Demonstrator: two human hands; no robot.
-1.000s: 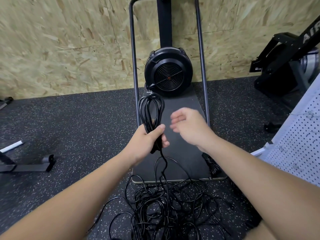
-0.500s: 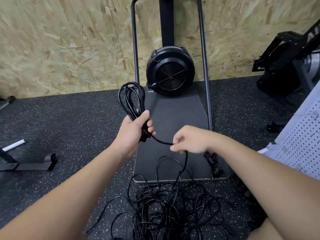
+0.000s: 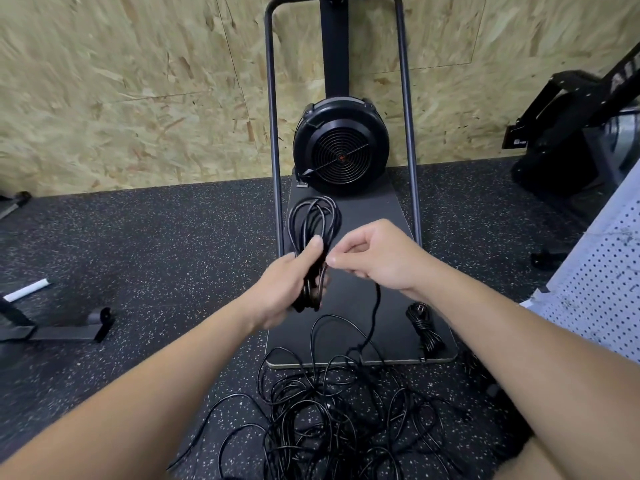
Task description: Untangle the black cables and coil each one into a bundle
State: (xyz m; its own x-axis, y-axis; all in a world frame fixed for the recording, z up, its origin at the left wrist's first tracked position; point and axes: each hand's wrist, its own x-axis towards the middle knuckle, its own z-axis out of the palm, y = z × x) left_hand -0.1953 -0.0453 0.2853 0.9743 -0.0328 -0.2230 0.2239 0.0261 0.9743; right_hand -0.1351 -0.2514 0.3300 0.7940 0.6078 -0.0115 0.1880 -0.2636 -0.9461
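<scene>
Nearest the camera, the tangled cables (image 3: 332, 420) are lying heaped on the speckled floor (image 3: 156, 258), as before. Above them, the right hand (image 3: 377, 258) has come up from its lower position and is pinching a strand beside the left hand (image 3: 287, 289), which is still gripping the coiled bundle (image 3: 313, 233), its loops now standing over the black platform (image 3: 367, 306). Farther back, the fan unit (image 3: 341, 147) is sitting.
</scene>
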